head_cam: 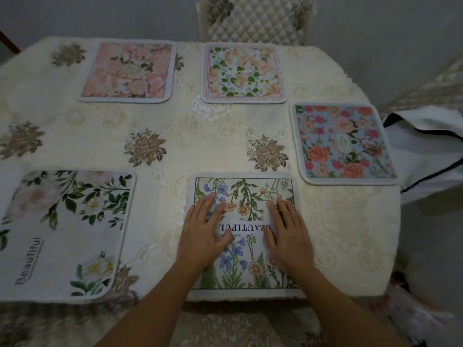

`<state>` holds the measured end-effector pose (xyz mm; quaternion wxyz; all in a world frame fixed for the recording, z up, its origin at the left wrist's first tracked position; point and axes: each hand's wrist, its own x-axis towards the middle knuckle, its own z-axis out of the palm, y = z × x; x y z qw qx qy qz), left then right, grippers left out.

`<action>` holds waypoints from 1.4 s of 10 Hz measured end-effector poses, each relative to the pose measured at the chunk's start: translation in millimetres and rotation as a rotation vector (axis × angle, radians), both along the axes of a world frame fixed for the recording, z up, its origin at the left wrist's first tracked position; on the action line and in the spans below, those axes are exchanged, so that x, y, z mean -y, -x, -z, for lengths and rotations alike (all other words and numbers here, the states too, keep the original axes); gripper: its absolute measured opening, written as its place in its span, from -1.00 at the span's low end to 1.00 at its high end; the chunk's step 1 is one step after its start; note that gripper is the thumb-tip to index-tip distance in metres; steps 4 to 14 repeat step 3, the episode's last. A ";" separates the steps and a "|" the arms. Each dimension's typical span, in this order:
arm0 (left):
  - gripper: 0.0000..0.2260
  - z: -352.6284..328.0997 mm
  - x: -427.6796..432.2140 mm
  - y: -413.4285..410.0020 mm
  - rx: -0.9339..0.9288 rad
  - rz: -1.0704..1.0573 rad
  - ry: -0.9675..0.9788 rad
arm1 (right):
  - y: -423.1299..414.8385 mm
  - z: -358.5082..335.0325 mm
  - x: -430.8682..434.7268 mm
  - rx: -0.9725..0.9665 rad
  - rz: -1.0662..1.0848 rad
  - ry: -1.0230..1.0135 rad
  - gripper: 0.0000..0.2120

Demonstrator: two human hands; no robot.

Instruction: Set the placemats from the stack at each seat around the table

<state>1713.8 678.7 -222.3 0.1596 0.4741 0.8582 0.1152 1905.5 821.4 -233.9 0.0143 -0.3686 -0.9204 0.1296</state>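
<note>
Head view: both hands were flat, palms down, on the wildflower placemat (250, 194) at the near edge of the counter (213, 141), right of centre. Left hand (204, 230) rested on the mat's left half and right hand (288, 236) on its right half, fingers straight and slightly spread, gripping nothing. The word "BEAUTIFUL" on the mat read upside down between the hands. The mat's near border sat right at the counter's near edge. Four more mats lay flat and apart from each other: a white-rose placemat (67, 221) at the near-left corner, a pink placemat (127, 71) at the far edge left, a green-leaf placemat (243, 72) at the far edge centre, and a blue rose placemat (345, 142) at the right edge. A cream embroidered tablecloth (150, 121) covered the counter. A quilted chair (255, 18) stood behind the far edge; a white bag (426, 146) sat just off the right edge.
</note>
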 end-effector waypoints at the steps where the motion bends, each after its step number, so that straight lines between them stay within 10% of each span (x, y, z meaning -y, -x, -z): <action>1: -0.32 -12.7 -2.3 0.6 0.009 0.022 0.075 | 0.9 -2.4 -0.3 0.051 -0.001 0.060 -0.38; 14: -0.38 -62.6 -21.9 8.7 -0.080 0.094 0.155 | 2.8 -55.7 -15.0 0.070 -0.044 0.088 -0.43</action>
